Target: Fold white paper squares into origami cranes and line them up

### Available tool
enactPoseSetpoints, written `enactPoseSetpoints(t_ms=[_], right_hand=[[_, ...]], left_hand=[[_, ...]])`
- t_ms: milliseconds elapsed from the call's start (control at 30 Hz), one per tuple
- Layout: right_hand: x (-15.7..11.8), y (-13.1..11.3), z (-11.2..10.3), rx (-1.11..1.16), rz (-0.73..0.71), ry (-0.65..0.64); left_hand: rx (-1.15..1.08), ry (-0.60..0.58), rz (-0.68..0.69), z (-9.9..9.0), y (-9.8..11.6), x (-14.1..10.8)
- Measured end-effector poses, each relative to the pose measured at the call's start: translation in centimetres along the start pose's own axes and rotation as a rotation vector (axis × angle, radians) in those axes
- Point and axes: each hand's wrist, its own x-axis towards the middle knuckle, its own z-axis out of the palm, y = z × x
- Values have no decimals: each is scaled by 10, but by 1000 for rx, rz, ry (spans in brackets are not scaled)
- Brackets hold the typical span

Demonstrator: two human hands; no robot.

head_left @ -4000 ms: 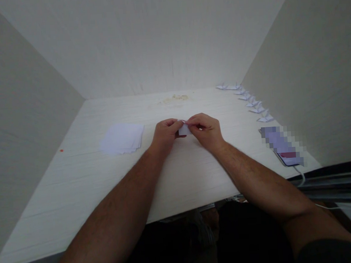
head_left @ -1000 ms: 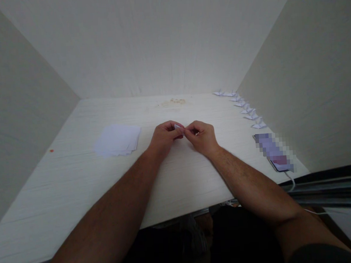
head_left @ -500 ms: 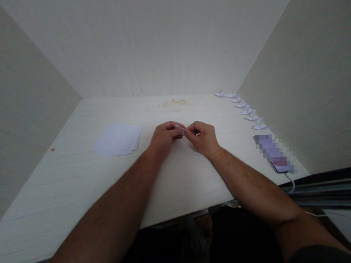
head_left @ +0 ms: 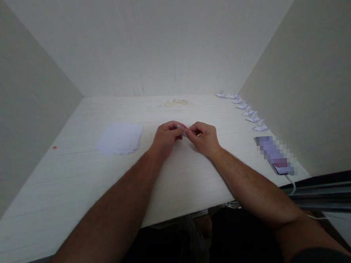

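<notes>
Over the middle of the white table, a small folded piece of white paper is pinched between both hands. My left hand grips it from the left with thumb and fingers. From the right, my right hand pinches its other side with thumb and forefinger. The fingers cover most of the paper, so its folded shape cannot be made out. To the left of my hands lies a loose stack of white paper sheets.
Several folded paper cranes stand in a row along the right wall. Nearer on the right lies a blurred-out phone with a white cable. A stain marks the table near the back wall.
The view has shifted slightly. Both hands stay together on the folded paper, with only a slight movement of the fingers.
</notes>
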Motion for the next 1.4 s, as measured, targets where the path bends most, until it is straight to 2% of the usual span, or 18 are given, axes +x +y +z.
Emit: enactPoseSetpoints(t_ms=[167,400,567,767,1067,1200,1400], right_hand=[[-1,0,-1,18,4,4],[0,-1,-1,44,53,-20],[2,0,0,108,137,-32],[6,3,-1,195,224,-49],[9,3,-1,477,439,-112],[9,3,0,565,458,-123],[8,4,1,539,462,-106]], left_hand=[[8,-24,-2,1,4,-2],[16,7,-3,0,2,-1],[108,-27,84,-3,-2,0],[94,63,68,-1,-2,0],[84,90,80,1,-3,0],[86,118,77,2,-3,1],[55,177,83,2,-4,3]])
